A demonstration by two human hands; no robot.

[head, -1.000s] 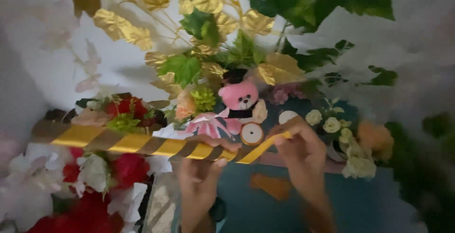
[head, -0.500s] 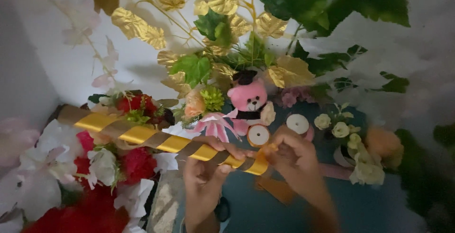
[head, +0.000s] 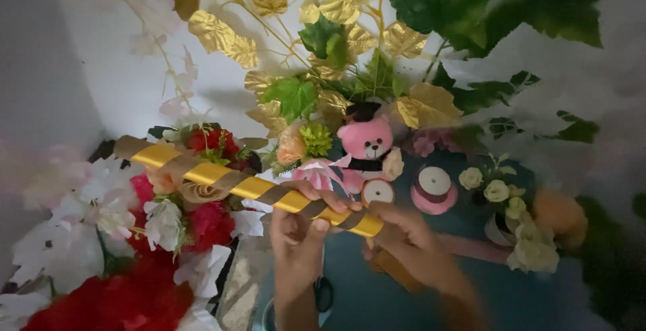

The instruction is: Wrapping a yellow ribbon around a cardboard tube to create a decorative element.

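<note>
A long stick (head: 222, 179) wrapped in spiral bands of yellow and brown ribbon lies slanted across the view, from upper left down to the middle. My left hand (head: 299, 233) grips it from below near its right end, thumb up against it. My right hand (head: 404, 240) holds the stick's right tip, fingers closed around the ribbon end. A small pink teddy bear (head: 367, 146) sits just behind the hands.
Red and white artificial flowers (head: 161, 230) fill the lower left. Gold leaves (head: 222, 35) and green leaves (head: 471, 1) hang above. A pink ribbon spool (head: 434, 186), a smaller spool (head: 378, 192) and cream roses (head: 498, 190) lie on the teal surface (head: 377, 304).
The stick has tilted, its left end rising and its right end dropping. Both hands shifted slightly right and down along it, and the right hand closed over the tip.
</note>
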